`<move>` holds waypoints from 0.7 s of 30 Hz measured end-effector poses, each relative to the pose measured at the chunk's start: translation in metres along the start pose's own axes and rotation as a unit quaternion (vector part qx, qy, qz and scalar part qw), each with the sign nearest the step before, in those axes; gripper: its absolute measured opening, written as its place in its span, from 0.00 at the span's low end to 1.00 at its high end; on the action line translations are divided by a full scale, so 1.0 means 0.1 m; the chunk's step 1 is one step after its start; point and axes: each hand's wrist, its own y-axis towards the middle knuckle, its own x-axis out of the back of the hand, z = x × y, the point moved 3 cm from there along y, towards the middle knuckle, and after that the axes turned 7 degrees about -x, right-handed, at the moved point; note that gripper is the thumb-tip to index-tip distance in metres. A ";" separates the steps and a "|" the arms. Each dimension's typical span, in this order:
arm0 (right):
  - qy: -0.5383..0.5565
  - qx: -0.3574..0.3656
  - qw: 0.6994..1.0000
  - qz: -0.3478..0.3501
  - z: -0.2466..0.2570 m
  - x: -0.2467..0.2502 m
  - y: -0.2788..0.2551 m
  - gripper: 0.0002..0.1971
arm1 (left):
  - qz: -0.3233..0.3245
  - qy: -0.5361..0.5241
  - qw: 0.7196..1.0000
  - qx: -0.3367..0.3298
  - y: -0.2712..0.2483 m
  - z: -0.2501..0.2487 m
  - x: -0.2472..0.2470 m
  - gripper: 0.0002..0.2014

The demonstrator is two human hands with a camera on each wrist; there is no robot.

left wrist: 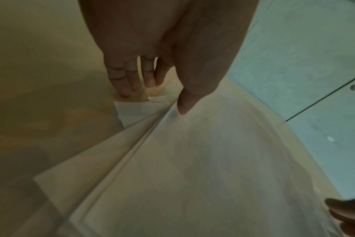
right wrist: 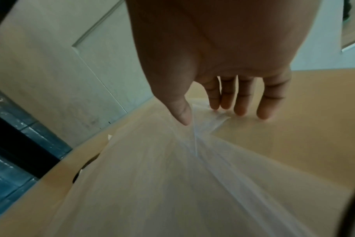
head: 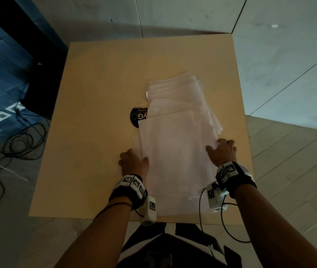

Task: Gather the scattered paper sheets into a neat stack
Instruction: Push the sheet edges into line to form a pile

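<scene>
Several white paper sheets (head: 175, 151) lie overlapped in a loose fan on the beige table (head: 99, 93), the far sheets (head: 175, 89) skewed away from the near ones. My left hand (head: 133, 161) rests against the left edge of the near sheets. In the left wrist view the left hand (left wrist: 155, 101) has straight fingers (left wrist: 128, 89) touching the table by the offset sheet edges (left wrist: 132, 110), thumb on the top sheet (left wrist: 192, 160). My right hand (head: 220, 148) is at the right edge. The right hand (right wrist: 212, 116) has its thumb on the paper (right wrist: 152, 176), fingertips (right wrist: 239, 110) on the table beside it.
A dark round sticker (head: 136, 117) on the table is partly covered by the sheets. The table's near edge runs just below my wrists. Black cables (head: 8, 144) lie on the floor at the left, beside a dark piece of furniture (head: 43, 78).
</scene>
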 end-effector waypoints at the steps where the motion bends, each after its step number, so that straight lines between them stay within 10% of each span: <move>1: -0.005 -0.009 1.000 -0.008 -0.03 0.01 -0.01 0.29 | -0.003 0.003 1.000 0.011 0.00 0.02 0.02 0.34; 21: 0.001 0.002 0.998 0.059 -0.40 -0.26 -0.66 0.28 | 0.043 0.029 0.998 -0.040 -0.33 0.14 -0.23 0.27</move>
